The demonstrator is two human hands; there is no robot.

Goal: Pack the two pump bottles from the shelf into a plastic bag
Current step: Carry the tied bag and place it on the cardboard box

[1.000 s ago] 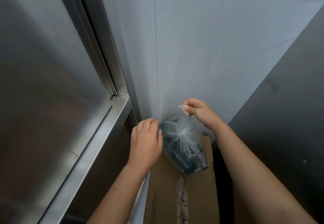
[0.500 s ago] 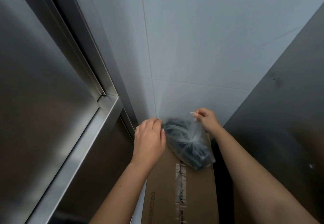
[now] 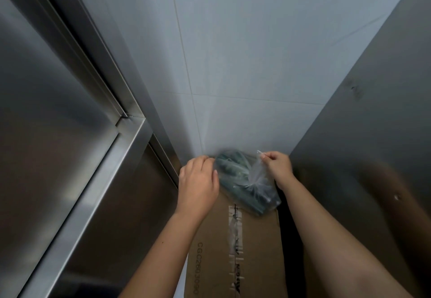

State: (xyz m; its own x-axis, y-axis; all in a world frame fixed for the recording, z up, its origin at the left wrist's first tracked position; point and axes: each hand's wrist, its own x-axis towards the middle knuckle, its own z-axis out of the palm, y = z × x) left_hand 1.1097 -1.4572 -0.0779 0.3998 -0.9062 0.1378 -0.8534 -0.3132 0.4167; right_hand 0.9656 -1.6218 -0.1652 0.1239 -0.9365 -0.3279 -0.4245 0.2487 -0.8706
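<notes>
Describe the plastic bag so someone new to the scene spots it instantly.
Start at the brown taped cardboard box standing between steel panels under the white tiled wall. On its far end, against the wall, lies the clear plastic bag with dark contents. It is the only see-through, crinkled thing there; the right hand pinches its twisted top, the left hand is at its other side.
</notes>
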